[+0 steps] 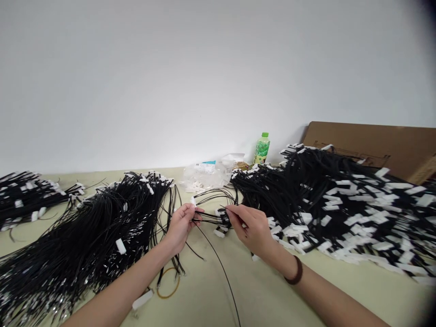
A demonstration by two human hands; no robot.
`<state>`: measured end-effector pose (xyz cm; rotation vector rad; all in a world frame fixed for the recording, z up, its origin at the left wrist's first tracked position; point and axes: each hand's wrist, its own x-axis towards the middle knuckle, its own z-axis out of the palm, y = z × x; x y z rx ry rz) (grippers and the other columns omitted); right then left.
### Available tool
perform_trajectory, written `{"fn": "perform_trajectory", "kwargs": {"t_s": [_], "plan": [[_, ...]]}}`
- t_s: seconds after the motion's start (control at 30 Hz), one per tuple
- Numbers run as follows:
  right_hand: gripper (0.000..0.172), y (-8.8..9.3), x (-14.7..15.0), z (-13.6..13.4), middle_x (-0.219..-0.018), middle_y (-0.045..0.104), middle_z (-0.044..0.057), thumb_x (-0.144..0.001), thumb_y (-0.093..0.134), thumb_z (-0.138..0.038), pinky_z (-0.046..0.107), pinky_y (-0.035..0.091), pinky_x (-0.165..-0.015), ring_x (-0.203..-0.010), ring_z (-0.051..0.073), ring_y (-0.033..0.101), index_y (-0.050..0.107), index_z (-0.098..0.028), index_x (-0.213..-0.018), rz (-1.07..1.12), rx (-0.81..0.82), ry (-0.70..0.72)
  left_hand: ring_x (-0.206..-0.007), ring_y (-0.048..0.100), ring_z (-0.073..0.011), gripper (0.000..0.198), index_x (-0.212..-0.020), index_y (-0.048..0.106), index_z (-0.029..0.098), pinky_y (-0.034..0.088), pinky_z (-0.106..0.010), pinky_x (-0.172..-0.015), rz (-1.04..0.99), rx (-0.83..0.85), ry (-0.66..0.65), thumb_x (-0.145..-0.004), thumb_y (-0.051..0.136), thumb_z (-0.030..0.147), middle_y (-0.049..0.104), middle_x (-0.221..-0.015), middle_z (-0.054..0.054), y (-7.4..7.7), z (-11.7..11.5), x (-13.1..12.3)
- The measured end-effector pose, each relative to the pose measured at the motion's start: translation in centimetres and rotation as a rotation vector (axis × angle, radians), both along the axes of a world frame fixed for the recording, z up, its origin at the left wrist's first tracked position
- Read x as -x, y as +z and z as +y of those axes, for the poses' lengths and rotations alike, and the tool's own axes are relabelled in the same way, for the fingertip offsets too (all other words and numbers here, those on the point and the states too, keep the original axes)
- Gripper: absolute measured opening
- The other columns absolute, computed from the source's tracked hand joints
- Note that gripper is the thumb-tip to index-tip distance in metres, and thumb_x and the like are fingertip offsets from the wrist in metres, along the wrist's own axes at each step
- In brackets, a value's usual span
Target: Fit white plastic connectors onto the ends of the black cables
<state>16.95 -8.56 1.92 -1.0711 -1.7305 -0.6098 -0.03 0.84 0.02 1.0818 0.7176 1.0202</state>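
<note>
**Both hands pinching a wire bundle in the gap between two piles**

The left hand (180, 227) is closing its thumb and fingers on one end of a small bundle of black wires (210, 219), and the right hand (252, 229) is pinching the other end, fingertips tight by the white connectors. The bundle is hanging just above the bench (272, 295), mid-frame, with one loose wire (221, 268) trailing toward the near edge.

Room is tight here. The left pile (85, 236) is crowding the left wrist, its strands touching the forearm. The right pile (340, 204) is sprawling just beside the right hand, its white tags spilling toward the bench's near side. Bare bench is showing only in the strip between the forearms.

A yellow rubber band (168, 282) is lying by the left forearm. Behind the hands, a plastic bag (204, 177) and a green bottle (261, 148) are sitting near the wall, and a cardboard sheet (374, 143) is leaning at far right.
</note>
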Motion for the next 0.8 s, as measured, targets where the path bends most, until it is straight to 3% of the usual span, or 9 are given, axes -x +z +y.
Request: {"fn": "perform_trajectory", "kwargs": {"t_s": [0.8], "plan": [[0.008,0.01,0.34,-0.10,-0.063,0.058,-0.001,-0.085,0.048,-0.014,0.017,0.037,-0.056,-0.055,0.006,0.051,0.056,-0.015,-0.088,-0.063,0.058,0.012,-0.059,0.052,-0.0098,0.030,-0.070,0.057,0.014,0.040,-0.022,-0.053,0.042,-0.042,-0.050,-0.063,0.070,0.040,0.063,-0.074,-0.004,0.55,-0.56,-0.08]]}}
